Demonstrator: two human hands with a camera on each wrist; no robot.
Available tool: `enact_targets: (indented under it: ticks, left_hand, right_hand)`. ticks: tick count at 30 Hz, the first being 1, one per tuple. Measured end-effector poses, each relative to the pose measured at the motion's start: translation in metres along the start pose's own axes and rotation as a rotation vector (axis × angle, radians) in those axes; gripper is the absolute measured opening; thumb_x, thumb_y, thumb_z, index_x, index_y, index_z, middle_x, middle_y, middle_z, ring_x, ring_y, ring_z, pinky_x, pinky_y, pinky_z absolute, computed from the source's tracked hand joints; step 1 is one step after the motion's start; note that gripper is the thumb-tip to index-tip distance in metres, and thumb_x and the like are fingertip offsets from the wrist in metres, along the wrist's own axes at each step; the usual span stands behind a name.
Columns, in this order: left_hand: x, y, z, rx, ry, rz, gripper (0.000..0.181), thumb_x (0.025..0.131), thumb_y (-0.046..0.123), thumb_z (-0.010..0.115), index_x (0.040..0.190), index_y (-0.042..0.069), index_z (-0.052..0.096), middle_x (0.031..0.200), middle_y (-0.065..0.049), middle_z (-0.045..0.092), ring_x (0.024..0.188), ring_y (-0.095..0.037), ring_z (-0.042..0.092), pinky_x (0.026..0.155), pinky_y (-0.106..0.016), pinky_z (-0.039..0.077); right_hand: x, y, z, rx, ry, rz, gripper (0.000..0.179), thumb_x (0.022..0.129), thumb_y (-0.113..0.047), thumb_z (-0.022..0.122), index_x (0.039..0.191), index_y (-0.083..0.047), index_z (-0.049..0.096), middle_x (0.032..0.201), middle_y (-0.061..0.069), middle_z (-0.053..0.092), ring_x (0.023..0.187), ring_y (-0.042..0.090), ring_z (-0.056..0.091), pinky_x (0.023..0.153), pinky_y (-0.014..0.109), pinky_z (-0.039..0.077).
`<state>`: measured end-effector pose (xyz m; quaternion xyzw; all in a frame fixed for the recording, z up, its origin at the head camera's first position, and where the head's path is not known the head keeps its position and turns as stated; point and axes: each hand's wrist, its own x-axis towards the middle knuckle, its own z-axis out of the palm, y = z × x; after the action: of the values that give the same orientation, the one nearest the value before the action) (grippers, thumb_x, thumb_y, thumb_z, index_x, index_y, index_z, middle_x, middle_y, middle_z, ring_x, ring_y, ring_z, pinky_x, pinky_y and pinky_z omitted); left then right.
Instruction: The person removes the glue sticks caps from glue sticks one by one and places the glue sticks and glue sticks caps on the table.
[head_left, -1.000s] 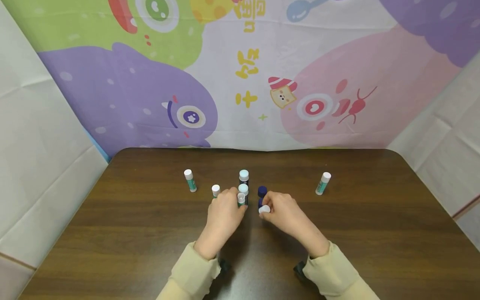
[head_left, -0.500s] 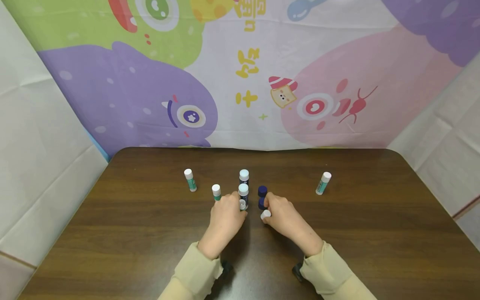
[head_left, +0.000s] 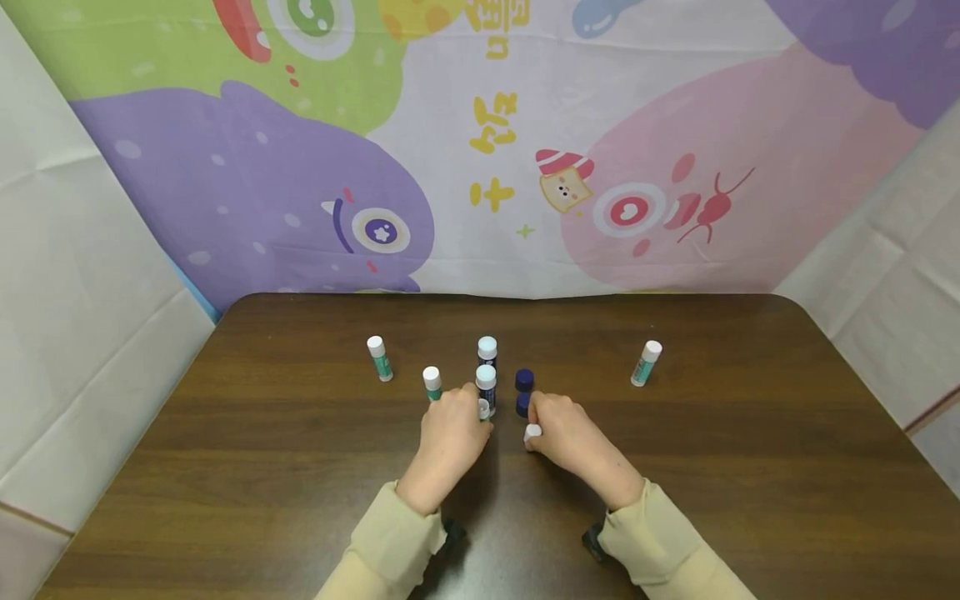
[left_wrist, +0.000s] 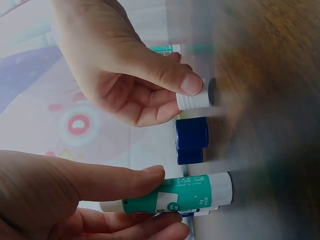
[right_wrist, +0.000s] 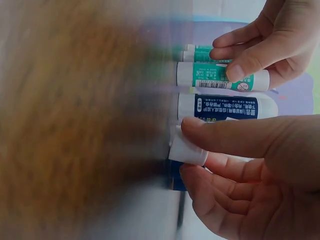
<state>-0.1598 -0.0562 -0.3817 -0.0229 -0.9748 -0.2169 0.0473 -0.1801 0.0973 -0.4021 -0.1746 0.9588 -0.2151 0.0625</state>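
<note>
My left hand (head_left: 450, 433) grips an uncapped green glue stick (left_wrist: 192, 192) between thumb and fingers, its white base low by the tabletop. My right hand (head_left: 573, 433) pinches a white cap (right_wrist: 187, 147) close over the table, in front of two dark blue caps (head_left: 524, 380) that stand one behind the other. Right beside the held glue stick is a navy glue stick (right_wrist: 225, 106) with a pale top, and a second navy glue stick (head_left: 487, 348) stands behind it. A white-capped green glue stick (head_left: 432, 380) stands just beyond my left hand, partly hidden.
Another capped green glue stick (head_left: 380, 360) stands farther back on the left, and one more capped glue stick (head_left: 647, 364) on the right. The brown wooden table (head_left: 247, 467) ends at a printed cloth backdrop (head_left: 495, 250), with pale cloth at both sides.
My right hand has brought the white cap down and slightly toward me, in front of the blue caps. My left hand has lowered the green glue stick a little.
</note>
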Motion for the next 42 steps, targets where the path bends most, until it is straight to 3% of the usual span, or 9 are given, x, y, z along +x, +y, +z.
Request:
enact_targets:
  ticks: [13, 20, 31, 37, 42]
  left_hand:
    - [0.0, -0.001, -0.001, 0.024, -0.053, -0.017, 0.033, 0.069, 0.025, 0.078, 0.085, 0.003, 0.06, 0.078, -0.011, 0.065, 0.071, -0.031, 0.063, 0.054, -0.042, 0.048]
    - [0.0, -0.002, -0.002, 0.046, -0.079, -0.041, 0.035, 0.068, 0.029, 0.079, 0.082, 0.003, 0.06, 0.08, -0.013, 0.065, 0.073, -0.033, 0.063, 0.056, -0.043, 0.048]
    - [0.0, -0.006, -0.023, 0.033, -0.105, -0.055, 0.035, 0.068, 0.032, 0.078, 0.075, 0.006, 0.054, 0.072, -0.009, 0.059, 0.07, -0.034, 0.061, 0.054, -0.041, 0.046]
    - [-0.004, -0.003, -0.036, 0.009, -0.022, -0.065, 0.039, 0.07, 0.035, 0.076, 0.079, 0.005, 0.053, 0.079, -0.008, 0.053, 0.07, -0.03, 0.058, 0.055, -0.04, 0.046]
    - [-0.009, 0.009, -0.043, -0.053, 0.069, -0.016, 0.042, 0.072, 0.037, 0.075, 0.092, 0.005, 0.057, 0.091, -0.009, 0.056, 0.083, -0.028, 0.057, 0.062, -0.042, 0.048]
  right_hand:
    - [0.0, 0.002, 0.004, 0.031, 0.028, 0.0, 0.025, 0.066, -0.002, 0.072, 0.074, -0.004, 0.049, 0.064, 0.004, 0.049, 0.059, 0.017, 0.047, 0.052, 0.029, 0.04]
    - [-0.001, 0.001, 0.004, 0.058, 0.015, 0.04, 0.026, 0.068, -0.003, 0.074, 0.076, -0.003, 0.05, 0.065, 0.004, 0.05, 0.059, 0.016, 0.047, 0.052, 0.027, 0.04]
    - [-0.005, -0.003, -0.005, 0.078, 0.021, 0.109, 0.029, 0.08, -0.025, 0.07, 0.085, -0.003, 0.052, 0.07, 0.004, 0.05, 0.058, 0.015, 0.047, 0.05, 0.025, 0.039]
    - [-0.009, 0.005, -0.025, 0.001, 0.137, 0.085, 0.026, 0.081, -0.027, 0.068, 0.092, -0.006, 0.058, 0.08, 0.004, 0.057, 0.064, 0.015, 0.051, 0.056, 0.028, 0.044]
    - [-0.012, 0.015, -0.043, -0.096, 0.256, -0.017, 0.022, 0.081, -0.024, 0.068, 0.092, -0.007, 0.061, 0.085, 0.004, 0.062, 0.075, 0.02, 0.057, 0.065, 0.036, 0.046]
